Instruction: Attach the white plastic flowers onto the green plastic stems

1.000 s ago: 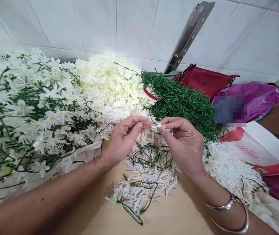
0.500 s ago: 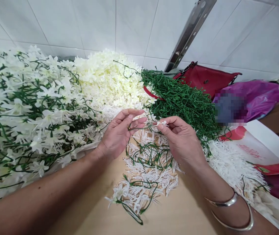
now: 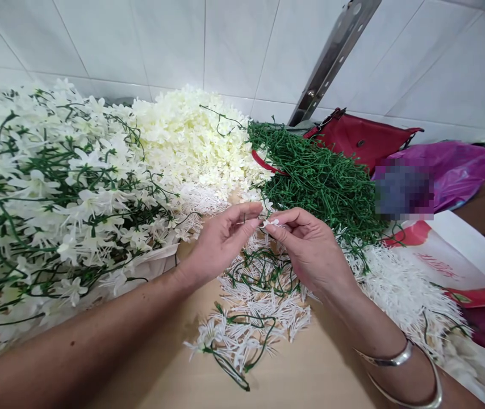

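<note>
My right hand (image 3: pixel 310 244) pinches a small white artificial flower (image 3: pixel 271 223) between thumb and fingertips. Close against it, my left hand (image 3: pixel 228 238) is closed, thumb against fingers, on a thin green stem (image 3: pixel 249 216); the stem's end by the flower is partly hidden by my fingers. Below both hands, white stamen pieces (image 3: pixel 263 318) lie loose on the table with several green stems (image 3: pixel 268 272) among them. A finished-looking white flower (image 3: pixel 205 335) on a curled stem rests at the near end of that scatter.
Assembled white flowers (image 3: pixel 80 199) are heaped on the left, cream petals (image 3: pixel 200 130) behind. Green stems (image 3: pixel 314 170) form a pile at the back right, before a red bag (image 3: pixel 366 136). More white stamens (image 3: pixel 404 289) and a purple plastic bag (image 3: pixel 459 165) lie right, near the tiled wall (image 3: pixel 238 45).
My left hand has moved right and its fingers have closed on the stem, next to the flower. My right hand still pinches the flower, slightly lower and further left.
</note>
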The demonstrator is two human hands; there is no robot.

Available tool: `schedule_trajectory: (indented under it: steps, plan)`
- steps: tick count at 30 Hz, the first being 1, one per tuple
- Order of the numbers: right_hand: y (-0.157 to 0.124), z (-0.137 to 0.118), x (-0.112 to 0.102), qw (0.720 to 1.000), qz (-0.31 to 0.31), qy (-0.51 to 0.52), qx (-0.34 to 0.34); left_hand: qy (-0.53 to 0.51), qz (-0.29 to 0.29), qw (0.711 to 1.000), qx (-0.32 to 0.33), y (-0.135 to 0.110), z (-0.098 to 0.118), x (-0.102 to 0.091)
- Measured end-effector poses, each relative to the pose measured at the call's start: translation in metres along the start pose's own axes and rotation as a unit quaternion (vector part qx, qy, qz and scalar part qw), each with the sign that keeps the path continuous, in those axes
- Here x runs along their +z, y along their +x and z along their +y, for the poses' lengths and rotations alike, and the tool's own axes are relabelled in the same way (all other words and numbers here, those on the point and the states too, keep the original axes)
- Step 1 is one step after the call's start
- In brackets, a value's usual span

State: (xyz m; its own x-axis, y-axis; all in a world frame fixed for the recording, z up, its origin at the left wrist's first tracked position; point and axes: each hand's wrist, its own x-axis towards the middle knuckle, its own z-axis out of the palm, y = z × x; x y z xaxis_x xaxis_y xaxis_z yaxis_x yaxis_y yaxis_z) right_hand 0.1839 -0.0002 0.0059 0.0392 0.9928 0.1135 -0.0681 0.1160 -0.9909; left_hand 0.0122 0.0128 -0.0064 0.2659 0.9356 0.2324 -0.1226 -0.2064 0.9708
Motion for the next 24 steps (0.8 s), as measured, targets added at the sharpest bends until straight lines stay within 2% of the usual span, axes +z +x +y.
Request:
schedule_trajectory:
  steps: [3, 7, 11, 19, 24]
  plan:
    - [0.000, -0.002, 0.000, 1.000, -0.001, -0.009, 0.002, 0.073, -0.023, 0.997, 0.005, -0.002, 0.001, 0.002]
    - [-0.001, -0.005, 0.001, 0.999, -0.008, -0.025, -0.019, 0.164, 0.003, 0.985, 0.054, -0.001, 0.002, 0.000]
    - [-0.001, -0.005, 0.001, 0.999, -0.006, -0.024, -0.024, 0.175, 0.002, 0.981, 0.087, 0.001, 0.005, -0.004]
    - [0.003, -0.004, -0.005, 1.000, 0.011, 0.000, 0.020, 0.193, -0.003, 0.979, 0.067, 0.002, 0.012, -0.008]
    - [0.007, -0.013, -0.005, 0.998, -0.019, 0.032, 0.048, 0.164, -0.004, 0.985, 0.050, 0.003, 0.011, -0.011]
